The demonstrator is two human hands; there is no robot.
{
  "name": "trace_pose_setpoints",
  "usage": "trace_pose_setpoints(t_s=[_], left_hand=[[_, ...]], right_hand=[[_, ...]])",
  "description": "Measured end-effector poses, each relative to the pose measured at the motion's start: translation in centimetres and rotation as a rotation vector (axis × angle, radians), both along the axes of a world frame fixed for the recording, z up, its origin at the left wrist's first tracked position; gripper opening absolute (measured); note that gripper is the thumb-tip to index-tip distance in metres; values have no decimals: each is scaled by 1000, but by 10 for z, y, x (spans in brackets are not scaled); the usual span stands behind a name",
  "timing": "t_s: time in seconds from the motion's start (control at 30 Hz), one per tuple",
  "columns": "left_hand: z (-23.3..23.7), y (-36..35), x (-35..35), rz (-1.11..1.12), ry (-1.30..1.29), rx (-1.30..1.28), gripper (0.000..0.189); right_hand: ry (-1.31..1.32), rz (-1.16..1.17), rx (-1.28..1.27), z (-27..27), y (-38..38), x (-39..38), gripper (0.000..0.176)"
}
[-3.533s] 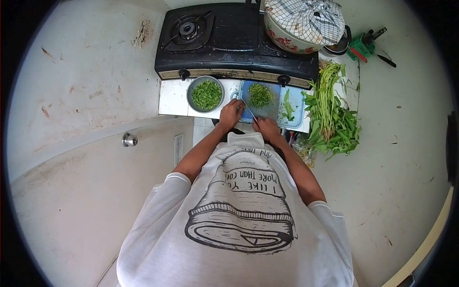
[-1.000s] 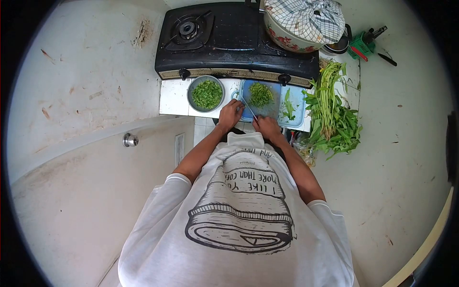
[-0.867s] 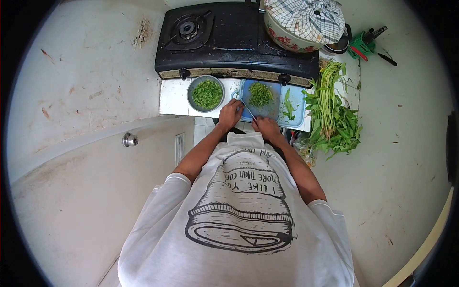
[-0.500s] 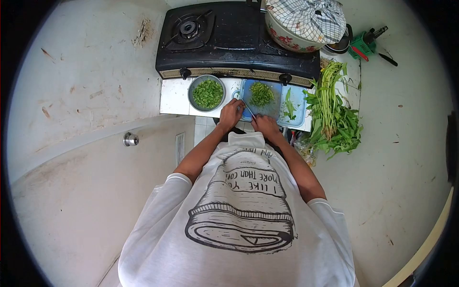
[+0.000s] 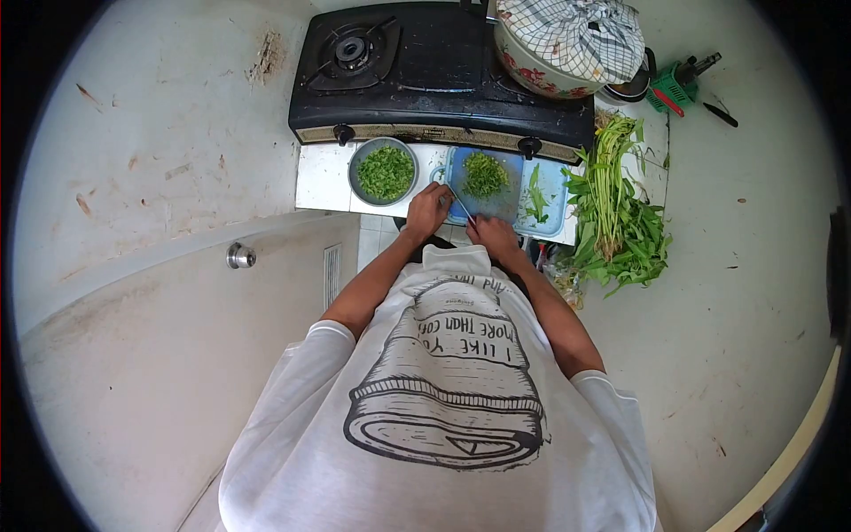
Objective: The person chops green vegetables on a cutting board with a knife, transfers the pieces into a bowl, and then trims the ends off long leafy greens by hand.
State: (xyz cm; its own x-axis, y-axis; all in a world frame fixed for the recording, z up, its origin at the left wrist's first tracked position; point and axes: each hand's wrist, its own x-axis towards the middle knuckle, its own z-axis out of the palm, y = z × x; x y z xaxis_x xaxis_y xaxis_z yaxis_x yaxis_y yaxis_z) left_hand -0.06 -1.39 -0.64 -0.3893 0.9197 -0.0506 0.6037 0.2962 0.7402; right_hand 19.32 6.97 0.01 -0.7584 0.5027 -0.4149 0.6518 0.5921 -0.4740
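Note:
My left hand [image 5: 427, 211] sits at the near left corner of the blue chopping board [image 5: 501, 202], fingers curled, touching or right beside the knife blade [image 5: 459, 202]. My right hand [image 5: 493, 236] is at the board's near edge, closed on the knife's handle, with the blade slanting up and left. A pile of chopped greens [image 5: 484, 173] lies on the far part of the board. Left of the board stands a metal bowl [image 5: 355, 177] filled with chopped greens.
A black two-burner stove [image 5: 425, 75] stands behind the board, carrying a flowered pot under a checked cloth [image 5: 572, 35]. A pale blue tray [image 5: 551, 191] with a few leaves lies right of the board. A bundle of long leafy stems [image 5: 616, 213] lies further right, near a green utensil holder [image 5: 672, 84].
Both hands and the knife stay almost where they were; only the view shifts slightly.

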Motion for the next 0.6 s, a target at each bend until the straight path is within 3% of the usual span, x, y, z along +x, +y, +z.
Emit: trace_pose_setpoints(t_s=[0.37,0.6], left_hand=[[7,0,1,8,-27,-45,9],[7,8,-1,-92,90,18,7]], right_hand=[[28,11,54,1,2,-2,41],[27,-155,4,1,10,4,39]])
